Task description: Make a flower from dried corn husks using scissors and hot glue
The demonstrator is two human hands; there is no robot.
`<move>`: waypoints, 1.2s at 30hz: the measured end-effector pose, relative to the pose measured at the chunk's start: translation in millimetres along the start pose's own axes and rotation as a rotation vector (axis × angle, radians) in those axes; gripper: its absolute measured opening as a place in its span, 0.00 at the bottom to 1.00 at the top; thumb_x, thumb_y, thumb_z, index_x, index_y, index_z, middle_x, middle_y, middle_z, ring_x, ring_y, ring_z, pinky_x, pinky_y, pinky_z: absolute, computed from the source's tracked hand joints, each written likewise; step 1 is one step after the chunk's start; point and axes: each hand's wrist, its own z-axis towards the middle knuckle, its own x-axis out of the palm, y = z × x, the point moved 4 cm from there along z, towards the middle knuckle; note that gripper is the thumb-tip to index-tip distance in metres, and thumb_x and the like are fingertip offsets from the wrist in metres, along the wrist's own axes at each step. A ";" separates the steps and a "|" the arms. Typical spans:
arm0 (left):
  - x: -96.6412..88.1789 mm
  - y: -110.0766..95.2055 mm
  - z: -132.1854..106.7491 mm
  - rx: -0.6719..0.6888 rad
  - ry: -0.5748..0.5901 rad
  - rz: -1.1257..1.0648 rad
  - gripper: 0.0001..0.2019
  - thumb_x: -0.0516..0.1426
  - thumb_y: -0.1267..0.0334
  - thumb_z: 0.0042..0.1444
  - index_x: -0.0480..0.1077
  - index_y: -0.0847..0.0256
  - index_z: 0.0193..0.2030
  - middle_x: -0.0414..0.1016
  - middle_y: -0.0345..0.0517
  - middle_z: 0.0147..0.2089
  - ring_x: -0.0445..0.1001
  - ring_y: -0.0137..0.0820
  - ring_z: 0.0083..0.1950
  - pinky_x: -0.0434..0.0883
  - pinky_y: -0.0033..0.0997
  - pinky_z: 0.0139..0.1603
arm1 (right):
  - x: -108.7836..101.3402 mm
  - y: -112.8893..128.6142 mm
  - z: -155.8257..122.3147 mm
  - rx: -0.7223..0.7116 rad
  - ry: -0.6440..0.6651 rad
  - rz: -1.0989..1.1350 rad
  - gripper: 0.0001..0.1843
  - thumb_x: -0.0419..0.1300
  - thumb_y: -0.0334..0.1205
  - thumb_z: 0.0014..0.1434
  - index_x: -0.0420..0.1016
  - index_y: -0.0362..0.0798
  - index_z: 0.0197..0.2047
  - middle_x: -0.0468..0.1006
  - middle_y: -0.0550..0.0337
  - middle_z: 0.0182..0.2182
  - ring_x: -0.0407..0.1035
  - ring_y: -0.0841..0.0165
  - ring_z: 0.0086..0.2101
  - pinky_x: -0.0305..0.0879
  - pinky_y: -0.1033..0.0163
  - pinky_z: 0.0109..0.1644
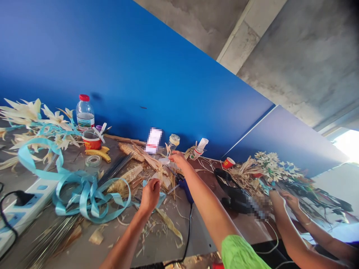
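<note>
My left hand (150, 193) is closed in a pinch above the littered table; what it holds, if anything, is hidden. Just above it lies a bundle of dried corn husk (158, 168). Reaching farther forward, my right hand (178, 159) has its fingertips together. A small pale husk piece (168, 149) shows right above them, but I cannot tell whether they grip it. Close by stand a small glass jar (174, 140) and a white round lid-like thing (164, 161). Under my right forearm lies a dark blue tool (186, 189) with a black cord.
At left are loops of light blue ribbon (92, 196), a power strip (36, 201), thin wires (60, 235), a tape roll (93, 160), a red tub (92, 139), a bottle (85, 114) and husk flowers (25, 112). Corn cobs (127, 176) lie mid-table. Another person's hands (290, 200) work at right.
</note>
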 end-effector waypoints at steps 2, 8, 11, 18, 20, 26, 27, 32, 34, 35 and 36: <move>0.3 0.4 0.3 0.005 -0.005 -0.005 0.13 0.47 0.57 0.53 0.66 0.62 0.27 0.62 0.38 0.21 0.61 0.26 0.23 0.57 0.24 0.24 | 2.3 -1.8 -1.1 0.004 0.010 0.042 0.28 0.60 0.25 0.42 0.65 0.44 0.49 0.74 0.62 0.24 0.71 0.71 0.26 0.66 0.67 0.32; -1.3 -2.2 -0.3 0.008 -0.014 0.014 0.13 0.47 0.57 0.52 0.67 0.62 0.28 0.64 0.39 0.21 0.63 0.27 0.23 0.58 0.24 0.25 | 1.2 -5.8 -4.4 -0.003 0.033 0.129 0.28 0.61 0.23 0.39 0.67 0.44 0.47 0.73 0.63 0.28 0.72 0.72 0.28 0.66 0.68 0.35; -1.5 -2.0 -0.4 0.005 -0.014 0.031 0.14 0.47 0.56 0.53 0.67 0.62 0.28 0.64 0.39 0.21 0.63 0.27 0.23 0.59 0.25 0.25 | 0.4 -7.1 -7.3 -0.002 0.060 0.176 0.27 0.58 0.21 0.39 0.68 0.44 0.45 0.72 0.63 0.27 0.71 0.73 0.27 0.66 0.69 0.34; -0.1 1.4 0.0 -0.002 -0.003 0.022 0.14 0.47 0.56 0.53 0.68 0.62 0.29 0.65 0.39 0.22 0.64 0.27 0.23 0.59 0.25 0.25 | 1.8 -3.0 -12.9 -0.001 0.157 0.320 0.18 0.55 0.22 0.43 0.69 0.44 0.39 0.73 0.63 0.24 0.71 0.72 0.25 0.66 0.68 0.32; -0.2 2.5 -0.2 -0.003 -0.003 0.013 0.14 0.47 0.56 0.53 0.68 0.63 0.29 0.64 0.39 0.21 0.63 0.27 0.23 0.59 0.25 0.25 | 0.9 0.3 -14.0 -0.005 0.181 0.372 0.14 0.56 0.24 0.45 0.69 0.44 0.37 0.74 0.61 0.24 0.72 0.70 0.26 0.65 0.68 0.31; -0.9 6.4 0.1 -0.012 -0.032 -0.084 0.12 0.49 0.56 0.52 0.68 0.62 0.29 0.65 0.39 0.22 0.64 0.27 0.24 0.61 0.26 0.27 | -14.8 19.6 -19.5 -0.037 0.173 0.554 0.02 0.58 0.32 0.51 0.67 0.46 0.29 0.75 0.62 0.24 0.73 0.71 0.28 0.66 0.68 0.33; -1.2 7.4 0.7 -0.021 -0.047 -0.126 0.12 0.51 0.56 0.51 0.68 0.62 0.30 0.66 0.40 0.23 0.65 0.28 0.24 0.62 0.27 0.27 | -18.7 24.1 -22.1 -0.035 0.175 0.577 0.03 0.57 0.32 0.52 0.67 0.46 0.27 0.74 0.62 0.22 0.72 0.72 0.27 0.66 0.68 0.32; -3.7 14.1 6.4 -0.164 -0.160 -0.450 0.16 0.58 0.53 0.44 0.69 0.63 0.35 0.71 0.44 0.30 0.70 0.31 0.29 0.66 0.30 0.32 | -38.0 49.9 -51.6 -0.012 0.232 0.634 0.05 0.57 0.34 0.54 0.70 0.46 0.27 0.76 0.60 0.23 0.73 0.71 0.27 0.67 0.66 0.33; -2.6 14.7 7.2 -0.257 -0.152 -0.612 0.19 0.61 0.52 0.41 0.68 0.64 0.36 0.72 0.46 0.32 0.72 0.31 0.31 0.67 0.32 0.36 | -40.0 61.2 -72.1 -0.030 0.344 0.691 0.04 0.58 0.35 0.54 0.71 0.45 0.29 0.77 0.60 0.26 0.73 0.70 0.29 0.68 0.65 0.36; -2.0 13.1 6.9 -0.289 -0.132 -0.694 0.20 0.62 0.52 0.41 0.68 0.64 0.37 0.73 0.47 0.35 0.73 0.32 0.34 0.68 0.32 0.38 | -39.9 66.2 -83.4 -0.055 0.392 0.716 0.04 0.58 0.35 0.55 0.71 0.45 0.30 0.77 0.60 0.27 0.73 0.71 0.30 0.68 0.64 0.38; -1.6 10.4 6.1 -0.308 -0.104 -0.768 0.21 0.63 0.52 0.40 0.69 0.64 0.39 0.73 0.48 0.38 0.74 0.32 0.36 0.68 0.33 0.41 | -38.2 69.6 -94.6 -0.063 0.440 0.729 0.04 0.58 0.36 0.55 0.72 0.45 0.31 0.78 0.59 0.28 0.73 0.71 0.30 0.69 0.64 0.39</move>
